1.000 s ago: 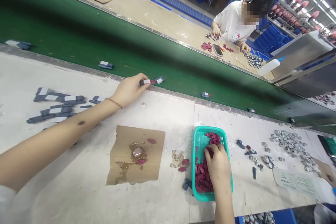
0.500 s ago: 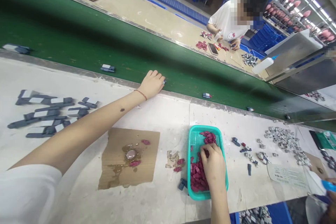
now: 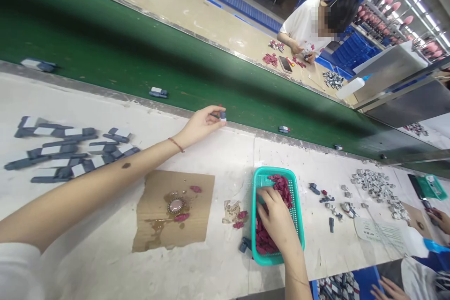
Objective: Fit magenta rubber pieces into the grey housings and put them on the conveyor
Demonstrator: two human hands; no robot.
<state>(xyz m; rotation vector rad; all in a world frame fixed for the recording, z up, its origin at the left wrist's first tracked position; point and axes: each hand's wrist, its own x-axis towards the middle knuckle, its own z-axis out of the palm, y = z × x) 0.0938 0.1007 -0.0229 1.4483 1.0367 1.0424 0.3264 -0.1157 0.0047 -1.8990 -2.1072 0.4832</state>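
Note:
My left hand (image 3: 206, 124) is above the near edge of the green conveyor belt (image 3: 197, 75), pinching a small dark grey-and-white plastic piece (image 3: 222, 116) between thumb and fingers. My right hand (image 3: 277, 218) reaches into a turquoise plastic basket (image 3: 300, 225) of small dark-red pieces (image 3: 264, 239). Its thumb stands apart from the bent fingers, and I see nothing between them, though the fingertips are partly hidden. Left of the basket, a cardboard sheet (image 3: 151, 206) carries a small round dish (image 3: 175, 205) with wet stains around it and two red pieces.
Several grey-and-white pieces (image 3: 52, 150) lie at the left of the table. More ride the belt. Small whitish parts (image 3: 376, 187) are heaped at the right, beside a paper label (image 3: 376, 229). A co-worker (image 3: 305, 28) sits across the belt; another person's hand (image 3: 390, 288) shows at lower right.
My left hand has turned and drawn back slightly from the belt, with the grey-and-white piece now visible in it. My right hand has shifted left inside the basket, its fingers opening. Pieces on the belt moved right.

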